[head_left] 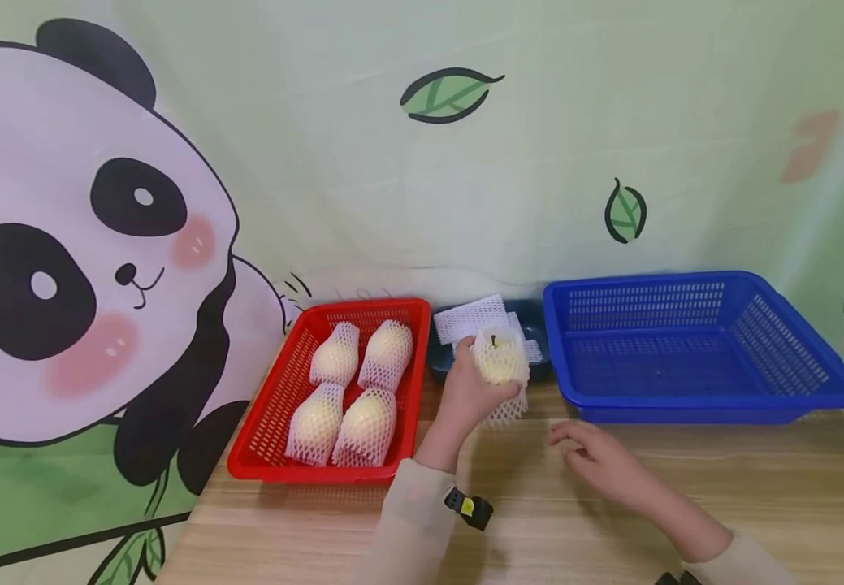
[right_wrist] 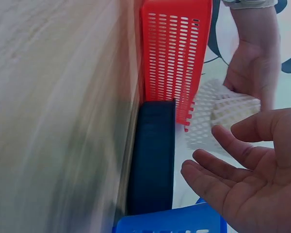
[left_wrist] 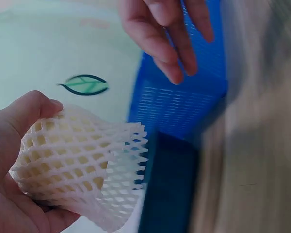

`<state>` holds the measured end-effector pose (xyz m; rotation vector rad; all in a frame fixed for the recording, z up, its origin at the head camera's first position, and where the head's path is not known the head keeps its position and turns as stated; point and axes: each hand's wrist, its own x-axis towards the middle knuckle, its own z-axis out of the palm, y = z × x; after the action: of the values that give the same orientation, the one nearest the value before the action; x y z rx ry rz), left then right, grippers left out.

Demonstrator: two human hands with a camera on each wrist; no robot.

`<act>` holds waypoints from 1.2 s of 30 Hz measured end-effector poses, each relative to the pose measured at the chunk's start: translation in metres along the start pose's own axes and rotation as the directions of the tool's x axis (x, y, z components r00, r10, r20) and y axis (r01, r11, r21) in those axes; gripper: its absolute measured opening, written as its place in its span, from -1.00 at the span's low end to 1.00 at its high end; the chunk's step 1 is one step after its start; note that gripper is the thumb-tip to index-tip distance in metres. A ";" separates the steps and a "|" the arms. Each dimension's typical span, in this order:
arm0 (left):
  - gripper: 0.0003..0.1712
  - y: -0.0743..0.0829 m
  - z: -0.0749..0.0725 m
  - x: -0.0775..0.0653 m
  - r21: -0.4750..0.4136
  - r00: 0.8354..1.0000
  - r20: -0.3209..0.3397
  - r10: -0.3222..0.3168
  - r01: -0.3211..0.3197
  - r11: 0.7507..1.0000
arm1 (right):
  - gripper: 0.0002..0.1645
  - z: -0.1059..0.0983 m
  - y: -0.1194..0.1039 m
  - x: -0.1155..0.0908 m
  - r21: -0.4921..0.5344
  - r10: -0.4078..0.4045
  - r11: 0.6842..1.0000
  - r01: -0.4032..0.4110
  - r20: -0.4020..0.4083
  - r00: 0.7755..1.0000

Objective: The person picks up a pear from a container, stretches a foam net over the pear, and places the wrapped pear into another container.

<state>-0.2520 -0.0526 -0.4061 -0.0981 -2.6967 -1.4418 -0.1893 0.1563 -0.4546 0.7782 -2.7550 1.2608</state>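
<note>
My left hand (head_left: 469,390) grips a pale yellow pear (head_left: 498,361) with a dark stem, wrapped in a white foam net (left_wrist: 87,160). Thumb and fingers curl round its sides, and the loose end of the net hangs past the fruit. This pear is held up in front of a dark teal bin (head_left: 538,317) with white foam nets (head_left: 473,319) in it. To the right, my right hand (head_left: 604,463) hovers over the table before the blue basket, holding nothing. Its fingers (right_wrist: 218,167) are loosely bent and apart from the pear.
On the left stands a red basket (head_left: 422,390) with several net-wrapped pears (head_left: 337,353). A blue basket (head_left: 685,414) sits at the right, beside the teal bin. All stand on a wooden table (head_left: 538,528) against a green backdrop (head_left: 538,162) printed with a panda.
</note>
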 end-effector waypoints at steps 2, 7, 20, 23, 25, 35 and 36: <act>0.08 0.007 -0.009 0.000 0.011 1.000 0.008 0.002 -0.002 1.000 | -0.79 0.000 -0.003 0.002 -0.002 -0.012 1.000 0.012 -0.010 1.000; 0.05 0.023 -0.033 0.001 0.025 1.000 0.008 0.027 -0.027 0.999 | -0.78 0.000 -0.011 0.009 -0.005 -0.021 1.000 0.021 -0.003 1.000; 0.07 0.046 -0.097 0.017 0.090 0.999 -0.042 0.031 -0.027 0.996 | -0.76 0.005 -0.041 0.033 0.001 -0.047 0.999 0.047 0.010 0.999; 0.09 0.044 -0.110 0.020 0.121 0.999 -0.035 0.022 -0.018 0.993 | -0.76 0.011 -0.047 0.039 0.002 -0.076 0.997 0.076 0.007 0.997; 0.11 0.042 -0.119 0.022 0.133 0.999 -0.036 0.017 -0.012 0.991 | -0.76 0.015 -0.051 0.043 0.004 -0.094 0.996 0.094 -0.002 0.996; 0.16 0.028 -0.150 0.026 0.154 0.999 -0.031 -0.039 0.043 0.987 | -0.63 0.046 -0.063 0.061 -0.090 -0.151 0.984 0.151 0.005 0.989; 0.16 0.027 -0.153 0.026 0.163 0.998 -0.033 -0.047 0.052 0.985 | -0.60 0.049 -0.065 0.062 -0.109 -0.174 0.979 0.174 0.009 0.985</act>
<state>-0.2693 -0.1643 -0.2969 0.0003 -2.7991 -1.2163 -0.2056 0.0584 -0.4284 0.9829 -2.6588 1.0690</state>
